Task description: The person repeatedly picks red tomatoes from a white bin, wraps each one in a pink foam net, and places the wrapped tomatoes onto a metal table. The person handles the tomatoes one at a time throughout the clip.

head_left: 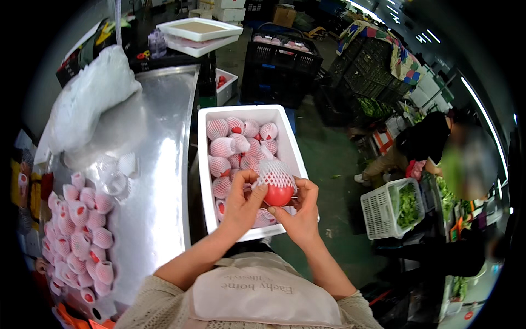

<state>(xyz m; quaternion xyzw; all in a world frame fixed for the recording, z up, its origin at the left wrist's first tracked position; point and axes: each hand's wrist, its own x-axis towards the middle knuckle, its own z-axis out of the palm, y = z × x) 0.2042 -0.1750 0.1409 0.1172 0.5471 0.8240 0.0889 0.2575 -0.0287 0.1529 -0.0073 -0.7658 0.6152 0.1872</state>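
Between my two hands is a red tomato (279, 196), its upper part covered by a white foam net sleeve (274, 173) and its lower part bare. My left hand (241, 202) pinches the net and the tomato from the left. My right hand (300, 215) has its fingers closed round the other side, with the thumb near the underside. Beneath them stands a white foam box (203, 143) holding many net-wrapped tomatoes (222, 147). My hands hide part of the box's near end.
Left of the box runs a metal table (164, 137) with a pile of net-wrapped tomatoes (79, 236), loose foam nets (116, 178) and a bulky white plastic bag (90, 98). Black crates (282, 71) stand behind. On the right are a white basket of greens (383, 211) and a person (424, 140).
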